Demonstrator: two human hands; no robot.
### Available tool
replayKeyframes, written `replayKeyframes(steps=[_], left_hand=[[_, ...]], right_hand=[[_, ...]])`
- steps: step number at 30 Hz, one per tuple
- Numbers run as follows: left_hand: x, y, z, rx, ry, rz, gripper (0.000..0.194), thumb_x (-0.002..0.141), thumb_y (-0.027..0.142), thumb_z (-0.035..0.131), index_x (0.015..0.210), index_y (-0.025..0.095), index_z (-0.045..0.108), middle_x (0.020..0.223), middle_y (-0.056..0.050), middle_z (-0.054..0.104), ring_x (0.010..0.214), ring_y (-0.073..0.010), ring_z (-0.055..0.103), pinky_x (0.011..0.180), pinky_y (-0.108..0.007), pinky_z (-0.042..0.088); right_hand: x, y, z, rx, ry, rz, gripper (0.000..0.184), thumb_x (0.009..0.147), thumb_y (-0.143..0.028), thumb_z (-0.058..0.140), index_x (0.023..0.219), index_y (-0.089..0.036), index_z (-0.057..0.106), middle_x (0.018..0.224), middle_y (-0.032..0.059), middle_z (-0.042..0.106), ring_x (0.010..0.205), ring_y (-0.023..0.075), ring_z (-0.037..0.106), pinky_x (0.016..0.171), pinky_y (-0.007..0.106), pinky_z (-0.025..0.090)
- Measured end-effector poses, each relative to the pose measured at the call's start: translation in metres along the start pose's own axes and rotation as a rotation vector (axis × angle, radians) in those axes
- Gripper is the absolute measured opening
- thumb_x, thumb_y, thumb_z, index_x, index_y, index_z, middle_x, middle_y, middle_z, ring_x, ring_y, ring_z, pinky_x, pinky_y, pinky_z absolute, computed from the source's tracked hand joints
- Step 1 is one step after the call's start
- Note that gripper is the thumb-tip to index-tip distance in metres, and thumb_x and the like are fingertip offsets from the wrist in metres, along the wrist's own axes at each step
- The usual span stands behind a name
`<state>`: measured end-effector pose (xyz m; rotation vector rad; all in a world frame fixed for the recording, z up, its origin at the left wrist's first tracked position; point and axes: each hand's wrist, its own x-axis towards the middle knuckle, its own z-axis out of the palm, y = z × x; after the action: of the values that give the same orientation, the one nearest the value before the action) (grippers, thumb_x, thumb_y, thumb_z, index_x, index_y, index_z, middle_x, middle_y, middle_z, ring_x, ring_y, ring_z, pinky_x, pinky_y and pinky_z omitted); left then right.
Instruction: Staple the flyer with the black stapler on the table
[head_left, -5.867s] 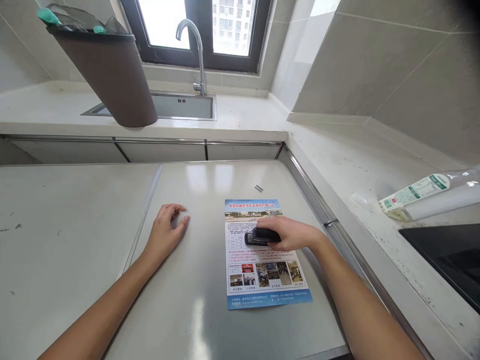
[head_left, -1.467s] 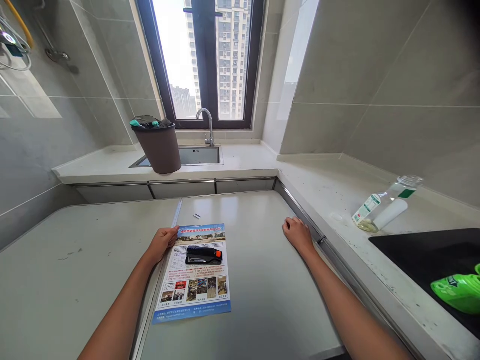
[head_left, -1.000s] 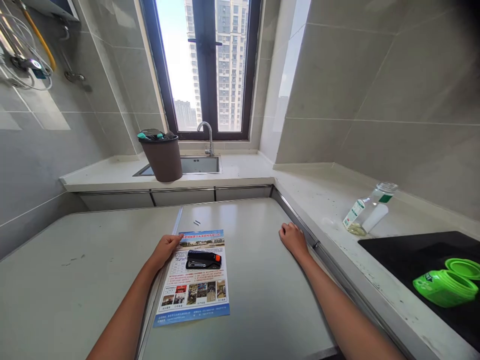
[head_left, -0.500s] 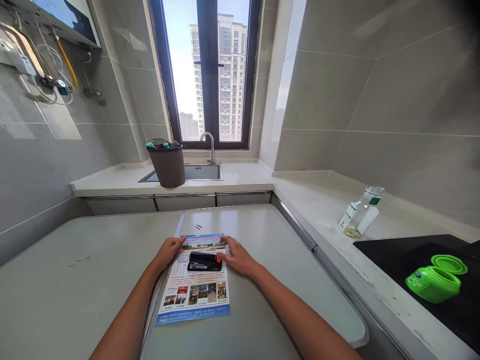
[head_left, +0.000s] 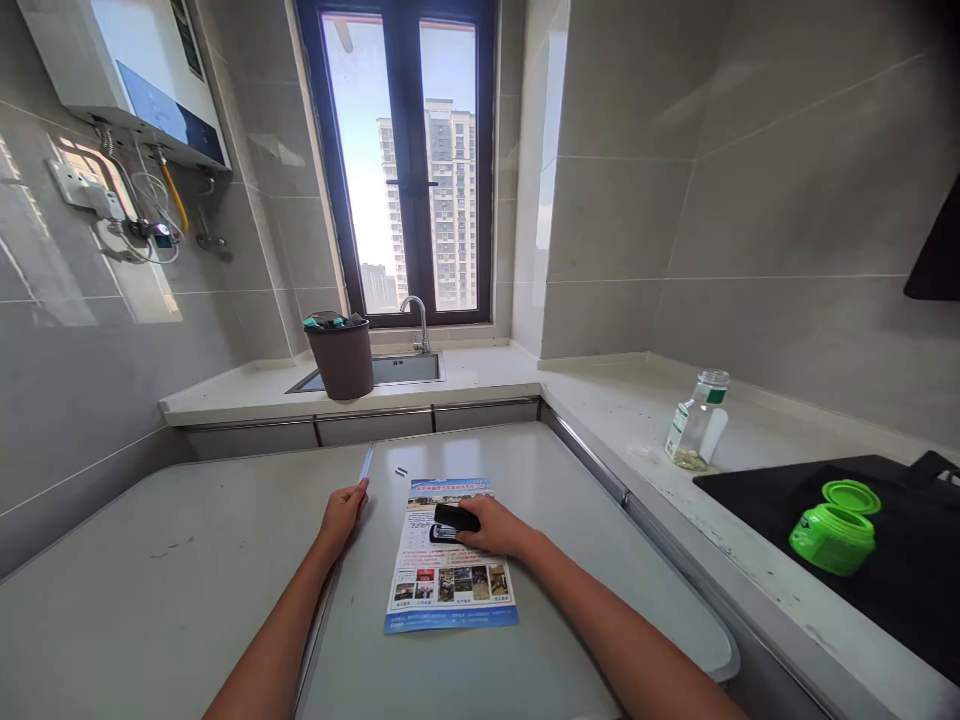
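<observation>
A printed flyer (head_left: 450, 555) with a blue lower band lies flat on the grey-white tabletop. On its upper half is a black stapler (head_left: 455, 518), tilted open between its top arm and base. My right hand (head_left: 489, 525) is closed around the stapler's right end, its wrist over the flyer's right edge. To the left of the flyer, and apart from it, my left hand (head_left: 345, 515) rests by the table seam with its fingers curled in. I see nothing in it. Two small staple strips (head_left: 401, 472) lie just beyond the flyer's top left corner.
A brown bin (head_left: 340, 360) stands at the front of the sink (head_left: 405, 370) below the window. On the right counter are a clear glass bottle (head_left: 697, 425) and, on a black cooktop (head_left: 757, 490), an open green jar (head_left: 834, 535). A water heater (head_left: 127, 80) hangs upper left.
The flyer and stapler have shifted right. My left hand has let go of the flyer's edge. My right hand has closed on the stapler, whose top arm is now raised. The head view has tilted up.
</observation>
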<state>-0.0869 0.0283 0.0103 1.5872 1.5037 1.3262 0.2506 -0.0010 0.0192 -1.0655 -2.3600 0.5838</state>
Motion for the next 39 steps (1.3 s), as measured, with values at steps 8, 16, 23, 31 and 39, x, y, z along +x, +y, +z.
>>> replayKeyframes(steps=[8,16,23,31,39], left_hand=[[-0.008,0.028,0.042,0.364,-0.211,0.088,0.032,0.074,0.044,0.069,0.056,0.02,0.058,0.058,-0.003,0.059,0.059,-0.0196,0.053,0.062,-0.029,0.035],[-0.055,0.052,0.085,0.401,-0.358,0.412,0.027,0.095,0.035,0.054,0.114,0.024,0.069,0.123,-0.013,0.066,0.117,-0.029,0.059,0.103,-0.044,0.043],[-0.067,0.047,0.082,0.474,-0.527,0.456,0.043,0.086,0.044,0.071,0.126,0.028,0.065,0.132,-0.012,0.063,0.122,-0.0323,0.056,0.105,-0.048,0.043],[-0.068,0.045,0.096,0.46,-0.485,0.475,0.017,0.084,0.034,0.072,0.099,0.026,0.069,0.116,-0.009,0.066,0.109,-0.029,0.06,0.096,-0.042,0.046],[-0.071,0.053,0.092,0.44,-0.502,0.481,0.025,0.083,0.031,0.072,0.106,0.025,0.071,0.121,-0.008,0.065,0.111,-0.0277,0.059,0.098,-0.039,0.043]], right_hand=[[-0.035,0.031,-0.033,0.08,0.045,0.043,0.02,0.077,-0.026,0.073,0.096,-0.019,0.072,0.089,0.0001,0.072,0.083,0.0195,0.063,0.07,0.025,0.042],[-0.033,0.029,-0.034,0.038,0.036,-0.049,0.022,0.078,-0.028,0.075,0.098,-0.02,0.073,0.094,0.0019,0.072,0.088,0.0213,0.063,0.078,0.028,0.043],[-0.029,0.031,-0.017,0.08,0.18,-0.018,0.034,0.077,-0.031,0.082,0.108,-0.021,0.072,0.109,0.0055,0.071,0.102,0.0254,0.063,0.093,0.035,0.045],[-0.028,0.029,-0.006,0.144,0.131,-0.013,0.052,0.073,-0.033,0.085,0.123,-0.024,0.07,0.121,0.0079,0.07,0.114,0.0296,0.062,0.103,0.042,0.044],[-0.026,0.043,-0.027,0.367,-0.003,-0.102,0.046,0.09,-0.053,0.06,0.12,-0.021,0.073,0.118,0.0091,0.073,0.11,0.0287,0.064,0.099,0.042,0.047]])
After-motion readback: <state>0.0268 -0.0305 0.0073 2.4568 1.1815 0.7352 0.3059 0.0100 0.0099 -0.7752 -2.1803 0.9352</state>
